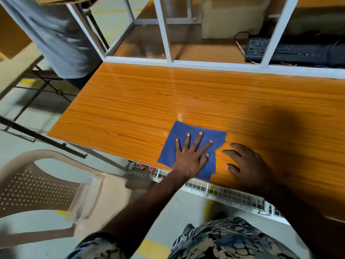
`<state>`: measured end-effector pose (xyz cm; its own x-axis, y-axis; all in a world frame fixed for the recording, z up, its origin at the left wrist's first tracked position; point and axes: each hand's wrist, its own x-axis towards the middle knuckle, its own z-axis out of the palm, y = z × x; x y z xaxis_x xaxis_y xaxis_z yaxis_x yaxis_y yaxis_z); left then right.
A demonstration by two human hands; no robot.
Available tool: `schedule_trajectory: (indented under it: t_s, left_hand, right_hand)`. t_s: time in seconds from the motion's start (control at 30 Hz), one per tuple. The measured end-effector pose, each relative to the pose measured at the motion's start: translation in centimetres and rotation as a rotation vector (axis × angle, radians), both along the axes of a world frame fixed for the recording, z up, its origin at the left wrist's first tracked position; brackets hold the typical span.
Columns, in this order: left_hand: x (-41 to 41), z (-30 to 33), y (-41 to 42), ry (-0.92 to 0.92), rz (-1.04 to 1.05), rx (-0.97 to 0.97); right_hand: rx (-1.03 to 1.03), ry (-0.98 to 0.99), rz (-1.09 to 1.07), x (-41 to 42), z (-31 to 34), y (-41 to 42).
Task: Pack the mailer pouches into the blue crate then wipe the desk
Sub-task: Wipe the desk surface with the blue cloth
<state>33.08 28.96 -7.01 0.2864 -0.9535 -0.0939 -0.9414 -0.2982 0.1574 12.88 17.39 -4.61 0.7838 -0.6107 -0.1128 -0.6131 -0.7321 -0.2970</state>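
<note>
Desk [130, 101]: orange wood-grain top, glossy, with light glare and a dark shadow at right; white-framed glass partition [168, 34] along its far edge. On it: one blue cloth [179, 133], flat, near the front edge, with the left hand [190, 157] pressed on it, fingers spread; right hand [246, 163] resting flat on bare wood just beside the cloth. Wire mesh tray [233, 197] under the front edge.
</note>
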Motion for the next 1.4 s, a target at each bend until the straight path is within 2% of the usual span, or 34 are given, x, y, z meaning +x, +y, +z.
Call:
schedule_trajectory:
  t_s: [0.1, 0.17, 0.27, 0.33, 0.4, 0.47, 0.57, 0.67, 0.77, 0.9, 0.97, 1.03, 1.1, 1.17, 1.23, 1.33, 1.4]
  left_hand:
    - [3.2, -0.5, 4.4, -0.058, -0.208, -0.030]
    - [6.7, -0.5, 5.3, -0.071, -0.197, 0.010]
    - [9.5, 0.4, 3.2, 0.014, 0.032, 0.061]
    - [8.4, 0.7, 0.7, 0.056, 0.234, 0.061]
    - [5.7, 0.9, -1.5, 0.078, 0.311, 0.061]
    - [2.3, 0.9, -2.3, 0.063, 0.172, 0.067]
    - [-1.1, 0.1, 0.6, -0.011, -0.210, 0.046]
    - [1.4, -0.7, 4.5, -0.044, -0.440, 0.000]
    - [5.9, -0.5, 4.1, -0.064, -0.393, 0.012]
    - [3.8, 0.4, -0.7, 0.021, 0.024, 0.051]
    - [0.8, 1.0, -2.7, 0.070, 0.127, 0.067]
    - [-1.9, 1.2, -3.3, 0.063, 0.002, 0.086]
    - [-3.5, 0.9, -1.7, 0.004, -0.227, 0.087]
    - [-3.1, 0.0, 1.3, -0.059, -0.433, 0.056]
    - [-0.6, -0.8, 3.1, -0.082, -0.549, 0.006]
    - [2.3, -0.5, 1.8, -0.052, -0.507, 0.028]
    - [1.5, 0.1, -0.8, 0.003, -0.292, 0.044]
  right_hand:
    - [-0.025, 0.003, 0.000, 0.0, 0.1, 0.5]
    - [-0.044, 0.031, -0.021, 0.1, 0.2, 1.1]
    - [-0.062, 0.078, -0.129, -0.2, 1.2, 2.0]
    - [-0.075, 0.071, -0.215, -1.0, 1.8, 2.6]
    - [-0.084, 0.080, -0.257, -2.4, 1.6, 3.3]
    - [-0.078, 0.093, -0.275, -3.5, 1.0, 4.0]
    - [-0.051, 0.074, -0.296, -4.3, 0.0, 4.6]
    - [-0.015, 0.067, -0.329, -4.0, -0.2, 5.0]
    - [-0.008, 0.101, -0.328, -4.0, 0.3, 4.8]
    - [0.008, 0.124, -0.324, -4.0, 1.0, 4.7]
    - [0.024, 0.126, -0.313, -4.1, 1.0, 4.6]
    - [0.043, 0.114, -0.289, -4.6, 1.3, 4.4]
    - [0.041, 0.094, -0.268, -5.4, 1.6, 4.1]
    - [0.020, 0.069, -0.274, -6.8, 1.7, 3.7]
    - [0.015, 0.063, -0.279, -8.7, 1.5, 3.3]
    - [-0.009, 0.044, -0.245, -11.5, 1.0, 2.3]
    - [-0.006, 0.039, -0.214, -12.5, 0.8, 1.9]
